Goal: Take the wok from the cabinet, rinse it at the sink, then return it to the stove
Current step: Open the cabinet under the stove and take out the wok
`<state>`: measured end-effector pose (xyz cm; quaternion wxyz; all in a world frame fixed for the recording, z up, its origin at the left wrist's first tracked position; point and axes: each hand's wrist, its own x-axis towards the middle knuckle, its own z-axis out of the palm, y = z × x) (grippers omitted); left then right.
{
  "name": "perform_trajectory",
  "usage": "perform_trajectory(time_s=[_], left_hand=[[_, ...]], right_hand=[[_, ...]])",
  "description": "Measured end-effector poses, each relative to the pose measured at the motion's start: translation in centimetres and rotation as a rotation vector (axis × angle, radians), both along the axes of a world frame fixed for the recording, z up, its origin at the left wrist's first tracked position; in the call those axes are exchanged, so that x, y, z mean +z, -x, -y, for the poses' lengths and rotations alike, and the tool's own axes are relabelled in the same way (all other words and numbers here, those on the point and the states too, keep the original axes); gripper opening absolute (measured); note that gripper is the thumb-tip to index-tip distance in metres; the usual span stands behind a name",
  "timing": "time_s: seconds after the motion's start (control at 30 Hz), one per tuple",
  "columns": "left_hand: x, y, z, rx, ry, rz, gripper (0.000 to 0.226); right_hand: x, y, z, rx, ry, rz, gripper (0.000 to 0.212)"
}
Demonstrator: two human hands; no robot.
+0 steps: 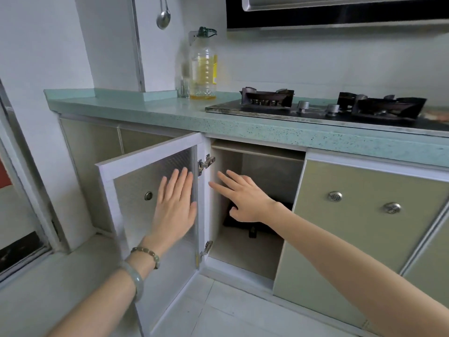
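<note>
The cabinet [255, 266] under the counter stands with its door [136, 186] swung out to the left. A dark wok [252, 229] lies on the cabinet floor, mostly hidden behind my right hand. My left hand [176, 205] rests flat against the inside of the door, fingers spread, holding nothing. My right hand [240, 195] reaches into the cabinet opening above the wok, fingers apart and empty. The gas stove [315, 110] sits on the green counter above, both burners bare. No sink is in view.
A large oil bottle [203, 66] and a small glass stand on the green counter [136, 105] left of the stove. A ladle [163, 17] hangs on the wall. Shut cabinet doors with round knobs [364, 215] lie to the right. A range hood [340, 10] hangs above.
</note>
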<state>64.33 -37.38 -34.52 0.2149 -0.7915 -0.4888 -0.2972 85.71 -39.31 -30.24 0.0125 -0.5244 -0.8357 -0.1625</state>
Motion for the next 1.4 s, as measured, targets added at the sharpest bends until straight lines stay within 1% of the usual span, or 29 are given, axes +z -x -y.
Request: perform_trajectory(time_s=[0.13, 0.27, 0.4, 0.53, 0.6, 0.67, 0.73, 0.77, 0.83, 0.87, 0.9, 0.97, 1.0, 1.1, 1.13, 1.2, 1.27, 1.4], left_hand=[[-3.9, -7.8, -1.8, -0.133, 0.089, -0.048, 0.072], [-6.7, -14.3, -3.9, -0.258, 0.183, -0.144, 0.076], [-8.0, -18.9, -5.6, -0.380, 0.212, -0.202, 0.081], [-8.4, -22.8, -6.9, -0.463, 0.239, -0.222, 0.083], [-8.0, -24.6, -7.3, -0.504, 0.312, -0.230, 0.083], [-7.3, -26.1, -7.5, -0.530, 0.458, -0.191, 0.087], [-7.0, -27.2, -7.4, -0.582, 0.690, -0.074, 0.093], [-7.1, -27.6, -7.2, -0.612, 0.866, 0.018, 0.097], [-7.5, -28.0, -6.5, -0.662, 1.241, 0.268, 0.103], [-7.5, -28.0, -6.1, -0.683, 1.368, 0.383, 0.105], [-7.5, -28.0, -5.9, -0.703, 1.428, 0.475, 0.107], [-7.4, -28.0, -5.6, -0.707, 1.471, 0.561, 0.111], [-7.4, -27.9, -5.3, -0.709, 1.469, 0.569, 0.105], [-7.5, -26.9, -3.6, -0.736, 1.388, 0.510, 0.061], [-7.8, -26.5, -3.0, -0.741, 1.329, 0.494, 0.050], [-8.5, -25.7, -1.4, -0.783, 1.234, 0.499, 0.035], [-8.7, -24.8, 0.7, -0.827, 1.178, 0.466, 0.026], [-8.3, -23.4, 5.4, -0.919, 1.151, 0.363, 0.015]], right_hand=[[0.0, -5.3, 0.2, -0.103, -0.051, 0.109, 0.079], [0.3, -10.0, 0.0, -0.257, -0.019, 0.319, 0.077], [0.4, -13.4, -0.8, -0.386, -0.013, 0.502, 0.073], [0.3, -15.0, -1.4, -0.471, -0.032, 0.760, 0.068], [0.5, -15.4, -1.4, -0.509, -0.039, 0.864, 0.065], [0.5, -15.7, -1.3, -0.533, -0.032, 0.937, 0.064], [0.0, -15.7, -1.3, -0.567, -0.028, 0.968, 0.068], [-0.3, -15.5, -1.3, -0.587, -0.024, 0.969, 0.070], [-0.8, -15.0, -1.3, -0.605, -0.026, 0.951, 0.070], [-0.8, -14.8, -1.3, -0.598, -0.034, 0.942, 0.066], [-0.7, -14.5, -1.1, -0.581, -0.043, 0.935, 0.061], [-0.3, -13.9, -0.4, -0.537, -0.049, 0.919, 0.051], [-0.1, -13.5, 0.1, -0.516, -0.050, 0.914, 0.049], [0.2, -12.4, 2.2, -0.469, -0.068, 0.928, 0.047], [0.1, -12.2, 3.2, -0.447, -0.087, 0.945, 0.044], [-0.2, -12.2, 5.6, -0.392, -0.124, 0.976, 0.034], [-0.4, -12.2, 8.1, -0.329, -0.149, 0.981, 0.028], [-1.3, -12.5, 12.9, -0.253, -0.200, 0.922, 0.031]])
